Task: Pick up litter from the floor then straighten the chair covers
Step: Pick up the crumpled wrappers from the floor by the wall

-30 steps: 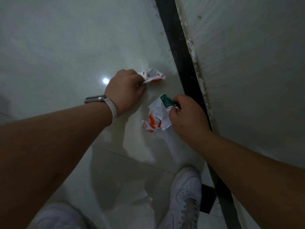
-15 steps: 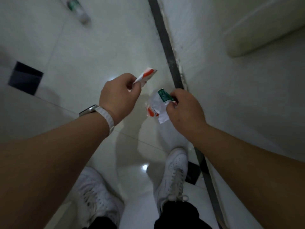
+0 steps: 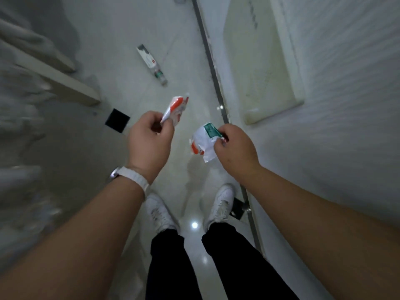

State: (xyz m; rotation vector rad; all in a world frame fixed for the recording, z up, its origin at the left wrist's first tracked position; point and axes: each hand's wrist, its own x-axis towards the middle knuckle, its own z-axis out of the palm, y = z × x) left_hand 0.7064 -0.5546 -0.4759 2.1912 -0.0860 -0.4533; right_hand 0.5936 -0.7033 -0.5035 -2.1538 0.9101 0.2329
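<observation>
My left hand (image 3: 149, 137) pinches a crumpled white and orange wrapper (image 3: 176, 107) that sticks up from its fingers. In my right hand (image 3: 232, 146) is a second crumpled wrapper (image 3: 202, 141), white with orange and a green patch, gripped at its top edge. Both hands are raised well above the pale tiled floor (image 3: 121, 24). Farther ahead a plastic bottle (image 3: 152, 63) with a white and green label lies on the floor. At the left edge, blurred, hangs a white chair cover (image 3: 23, 68).
A white wall (image 3: 346, 105) runs along the right, with a dark strip (image 3: 211, 61) at its foot and a cream panel (image 3: 259, 61) leaning on it. My white shoes (image 3: 220, 204) stand below. A black inset tile (image 3: 117, 120) lies left of my hands.
I have risen from a crouch; both hands lifted their wrappers off the floor. The view widened to show the bottle, the chair cover and my legs.
</observation>
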